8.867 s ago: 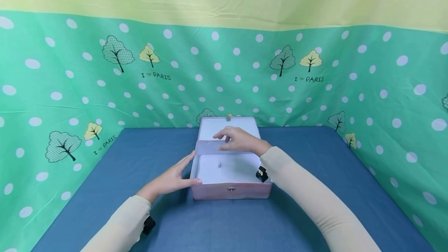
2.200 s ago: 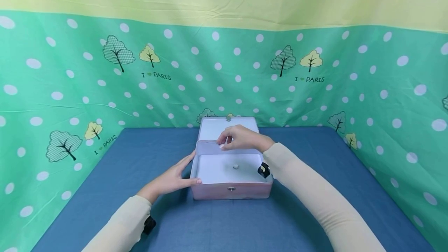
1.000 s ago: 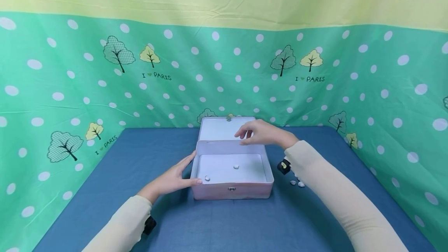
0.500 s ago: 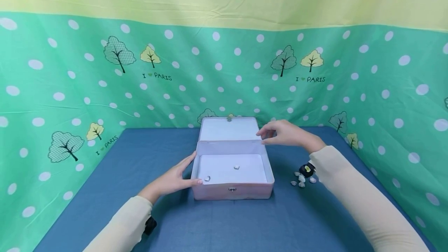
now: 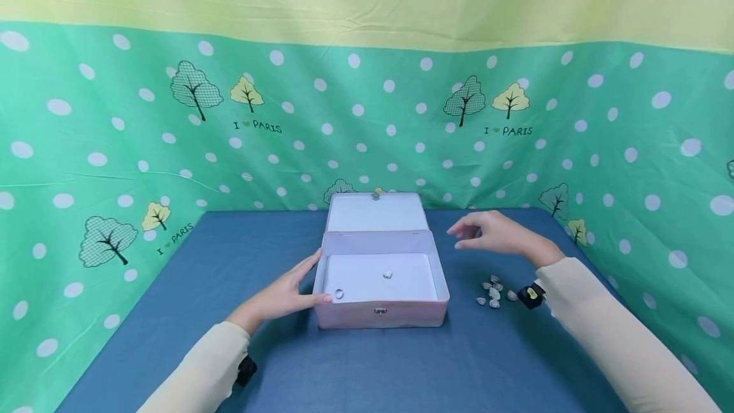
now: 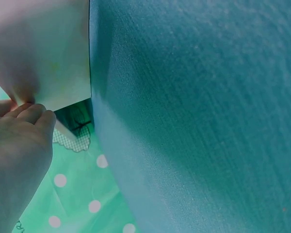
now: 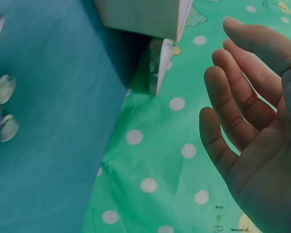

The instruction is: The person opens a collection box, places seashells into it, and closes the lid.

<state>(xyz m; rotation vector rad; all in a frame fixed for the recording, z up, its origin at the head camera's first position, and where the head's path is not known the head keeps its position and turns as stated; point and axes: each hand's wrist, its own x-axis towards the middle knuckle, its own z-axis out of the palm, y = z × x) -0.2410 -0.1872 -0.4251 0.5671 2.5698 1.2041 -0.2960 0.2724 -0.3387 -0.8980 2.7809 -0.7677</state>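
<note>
A pale pink tin box (image 5: 381, 315) stands on the blue table, its lid (image 5: 375, 212) tipped back behind it. Inside lie two small whitish shells, one near the middle (image 5: 387, 275) and one by the front left corner (image 5: 339, 294). My left hand (image 5: 283, 292) rests against the box's left side, straight fingers along the wall and thumb on the front corner. To the right, my right hand (image 5: 496, 231) hovers above the table with loosely bent fingers; the right wrist view shows nothing in that hand (image 7: 262, 111). Several shells (image 5: 494, 294) lie in a loose cluster below it.
The blue table (image 5: 367, 368) reaches back to a green dotted cloth (image 5: 367, 132) hung behind and at both sides. A small metal clasp (image 5: 380, 311) sits on the box's front. Both wrists carry black cameras.
My right hand, pinching a whitish shell over the box 2.2 s ago, has released it and moved right. The shell now lies in the front left corner. My left hand stays put.
</note>
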